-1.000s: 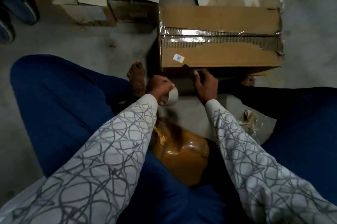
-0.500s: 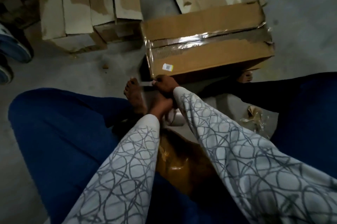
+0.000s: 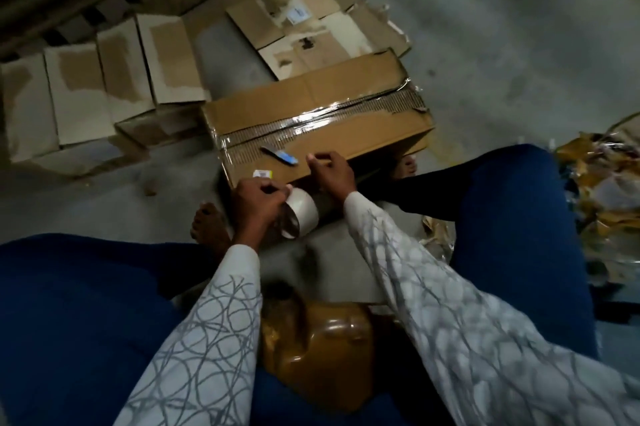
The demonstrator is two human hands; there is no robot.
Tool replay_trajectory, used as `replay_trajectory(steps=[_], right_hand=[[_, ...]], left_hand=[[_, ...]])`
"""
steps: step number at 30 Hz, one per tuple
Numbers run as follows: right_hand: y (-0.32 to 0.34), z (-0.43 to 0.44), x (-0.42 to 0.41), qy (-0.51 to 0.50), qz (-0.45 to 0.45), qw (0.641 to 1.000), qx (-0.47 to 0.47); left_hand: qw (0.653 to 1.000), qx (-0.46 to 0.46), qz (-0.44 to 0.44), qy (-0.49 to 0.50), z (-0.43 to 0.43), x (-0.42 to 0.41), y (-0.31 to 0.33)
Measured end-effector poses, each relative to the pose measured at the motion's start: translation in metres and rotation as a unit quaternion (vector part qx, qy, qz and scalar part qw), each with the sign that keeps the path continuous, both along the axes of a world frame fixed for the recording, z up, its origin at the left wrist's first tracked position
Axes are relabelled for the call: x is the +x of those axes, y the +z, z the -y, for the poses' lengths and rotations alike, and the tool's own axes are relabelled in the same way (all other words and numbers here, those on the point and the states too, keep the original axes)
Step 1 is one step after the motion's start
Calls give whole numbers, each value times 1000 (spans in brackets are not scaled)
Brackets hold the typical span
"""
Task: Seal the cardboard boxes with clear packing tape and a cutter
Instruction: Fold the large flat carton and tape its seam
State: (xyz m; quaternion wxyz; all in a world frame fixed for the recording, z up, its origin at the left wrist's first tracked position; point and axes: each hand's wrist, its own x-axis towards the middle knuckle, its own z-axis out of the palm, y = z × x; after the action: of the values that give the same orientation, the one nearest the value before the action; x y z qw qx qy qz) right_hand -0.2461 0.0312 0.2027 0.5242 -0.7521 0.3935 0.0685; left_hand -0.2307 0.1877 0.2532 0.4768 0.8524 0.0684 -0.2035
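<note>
Pale tape, on a tape roll (image 3: pixel 303 214), sits clamped in the curled fingers of the left hand (image 3: pixel 258 203), held just in front of the near side of the cardboard box (image 3: pixel 346 93). The fingers of the right hand (image 3: pixel 330 171) are bent and bunched together on the box's near top edge. Whether they pinch a free end of clear tape I cannot tell, since no strip shows between hand and roll.

On the box top, just beyond the right hand, lies the cutter (image 3: pixel 280 154), untouched, its blade end towards the centre seam. That seam (image 3: pixel 311 120) already carries a shiny strip of clear tape along its length, wrinkled at the left end and ragged at the right, where torn corrugation shows. A small sticker (image 3: pixel 262 174) sits at the box's near left corner.

Judging from this, the top seam is closed. The hands look set to start a further strip from the near edge, which would then need cutting. Left of the box, pale flattened cartons (image 3: pixel 104 79) lie in a row on the concrete floor (image 3: pixel 485 27), and behind it lies torn open cardboard (image 3: pixel 311 20). Neither shows tape, so more sealing probably remains. Right of the box lies a heap of crumpled scraps (image 3: pixel 606 190).
</note>
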Motion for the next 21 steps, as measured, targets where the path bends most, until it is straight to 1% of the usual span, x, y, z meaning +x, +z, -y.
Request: replay_trajectory(steps=[1,2,3,4,5,7,9,11,13,15,17,18,20,21], right_hand=[[7,1,-17,-32,22,998,59],[19,-2,-33,-40,29,992,118],[26,-4,-44,-38,44,986,159],[36,-6,-54,-34,59,984,166],[40,-8,-61,-32,83,984,151],[50,-11,-74,-7,106,992,66],[55,-12,-88,6,88,996,-6],[65,-3,-101,-20,83,996,-37],[77,12,-107,-50,80,994,-55],[92,33,-108,-43,64,995,-70],[105,50,-110,-36,66,996,-49],[113,57,-110,-32,61,996,-48],[123,80,-105,-21,22,994,-106],[125,93,-100,-20,0,990,-139]], left_hand=[[1000,-10,8,8,5,3,0],[1000,-16,9,13,9,6,2],[999,-17,8,31,14,9,1],[998,-29,2,50,19,11,0],[996,-52,-9,72,24,11,1],[989,-100,-38,99,38,11,-2],[991,-100,-37,76,53,10,-3],[994,-91,-46,32,73,7,4],[990,-121,-75,3,93,8,12],[981,-169,-89,26,118,21,24],[976,-197,-75,47,147,46,36],[978,-197,-61,33,160,60,42],[983,-181,-41,-4,194,87,51],[984,-173,-32,-4,211,101,53]])
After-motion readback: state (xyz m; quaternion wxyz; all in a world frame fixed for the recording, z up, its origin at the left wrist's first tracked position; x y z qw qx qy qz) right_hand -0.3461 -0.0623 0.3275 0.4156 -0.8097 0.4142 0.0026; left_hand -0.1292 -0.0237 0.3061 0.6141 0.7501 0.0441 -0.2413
